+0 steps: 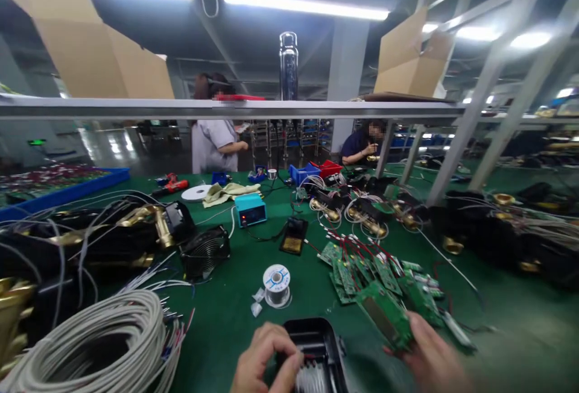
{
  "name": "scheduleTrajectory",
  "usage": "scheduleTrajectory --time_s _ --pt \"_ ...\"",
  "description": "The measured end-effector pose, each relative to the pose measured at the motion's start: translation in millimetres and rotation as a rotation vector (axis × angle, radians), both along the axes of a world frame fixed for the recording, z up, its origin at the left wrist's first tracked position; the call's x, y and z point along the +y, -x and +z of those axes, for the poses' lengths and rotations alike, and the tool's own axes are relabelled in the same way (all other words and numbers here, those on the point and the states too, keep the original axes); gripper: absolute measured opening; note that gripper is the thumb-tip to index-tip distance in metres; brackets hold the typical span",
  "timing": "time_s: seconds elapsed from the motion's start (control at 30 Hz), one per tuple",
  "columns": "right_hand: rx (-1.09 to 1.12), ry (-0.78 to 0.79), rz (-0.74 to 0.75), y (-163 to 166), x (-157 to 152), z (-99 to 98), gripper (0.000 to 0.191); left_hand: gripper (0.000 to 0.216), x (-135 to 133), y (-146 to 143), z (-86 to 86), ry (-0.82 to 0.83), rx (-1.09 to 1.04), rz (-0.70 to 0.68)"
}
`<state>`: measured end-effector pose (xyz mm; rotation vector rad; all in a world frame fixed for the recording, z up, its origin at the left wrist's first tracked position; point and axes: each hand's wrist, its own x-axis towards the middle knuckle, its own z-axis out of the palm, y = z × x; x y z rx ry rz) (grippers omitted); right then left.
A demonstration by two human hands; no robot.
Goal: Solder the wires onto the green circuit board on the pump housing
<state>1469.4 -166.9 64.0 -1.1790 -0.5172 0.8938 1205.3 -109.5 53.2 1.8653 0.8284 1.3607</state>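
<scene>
My right hand (434, 351) grips a green circuit board (384, 316) by its edge, thumb on one side. The board is tilted and carries a dark rectangular part. My left hand (266, 360) is closed in a pinch over the left side of a black plastic housing (332, 345). What sits between its fingertips is too small to make out; a bit of red shows beside them. Inside the housing lies a clear, ribbed part (312, 378). Beyond my right hand is a pile of green circuit boards (357, 269) with red wires and white connectors.
A solder spool (277, 284) stands mid-table, behind it a soldering station (250, 210) and a tip-cleaning tray (294, 237). Coiled grey cable (104, 333) and brass-fitted assemblies lie left. A small fan (205, 253) stands nearby. A shelf (253, 108) crosses above; two people are beyond.
</scene>
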Motion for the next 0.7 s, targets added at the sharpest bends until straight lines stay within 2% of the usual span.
scheduleTrajectory --time_s 0.1,0.2,0.33,0.43,0.5,0.57,0.63,0.7 --pt "0.091 -0.060 -0.028 19.8 0.5 21.9 0.050 0.021 8.0 7.1 9.7 0.176 0.020 -0.031" --pt "0.178 -0.085 0.001 29.9 3.3 37.5 0.048 0.024 21.5 5.8 11.4 0.272 0.004 -0.042" --pt "0.156 -0.100 0.090 36.7 3.6 43.8 0.040 0.026 31.3 1.5 11.1 0.303 -0.040 -0.071" --pt "0.074 -0.115 0.080 36.5 4.2 43.9 0.037 0.023 31.2 4.2 9.8 0.304 -0.056 -0.074" --pt "0.044 -0.133 0.027 29.6 4.6 48.5 0.037 0.020 29.4 7.7 7.8 0.302 -0.073 -0.052" --pt "0.024 -0.157 -0.060 17.0 3.4 61.3 0.042 0.018 27.0 10.3 5.9 0.324 -0.114 -0.031" --pt "-0.026 -0.196 -0.210 2.1 0.0 82.6 0.046 0.017 24.9 11.1 5.5 0.350 -0.162 -0.017" --pt "-0.100 -0.251 -0.345 -8.9 -3.9 107.4 0.041 0.015 23.6 10.9 6.6 0.338 -0.198 -0.021"
